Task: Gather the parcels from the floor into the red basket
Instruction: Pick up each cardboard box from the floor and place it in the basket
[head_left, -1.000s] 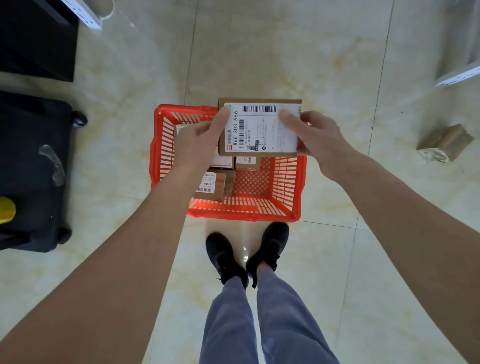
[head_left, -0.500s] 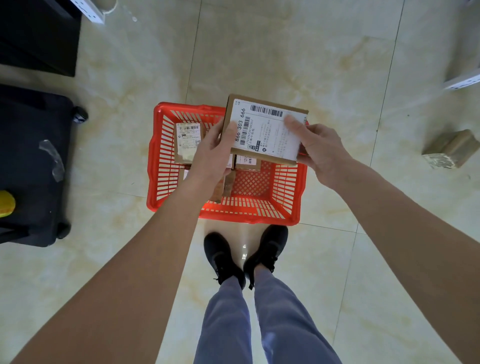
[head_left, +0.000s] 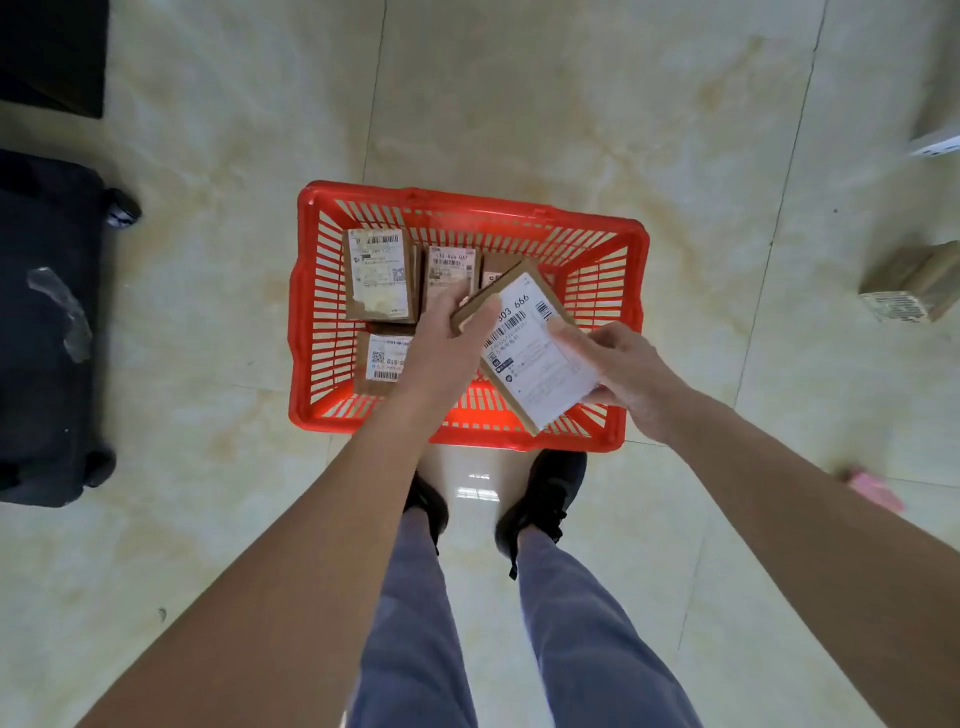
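Note:
The red basket (head_left: 631, 332) stands on the tiled floor just ahead of my feet, with several labelled cardboard parcels (head_left: 381, 274) lying in it. Over its right half I hold a flat cardboard parcel (head_left: 535, 358) with a white shipping label, turned diagonally. My left hand (head_left: 449, 343) grips its upper left edge, and my right hand (head_left: 623, 371) grips its right edge with the thumb on the label. Another cardboard parcel (head_left: 914, 283) lies on the floor at the far right.
A black wheeled suitcase (head_left: 47, 322) lies on the floor to the left. A dark cabinet (head_left: 52, 52) fills the top left corner. A white object (head_left: 935, 140) sits at the right edge, and a small pink item (head_left: 878, 488) lies on the floor lower right.
Both hands have brought the labelled parcel down and toward me over the basket and turned it diagonally. The parcels inside the basket are now uncovered.

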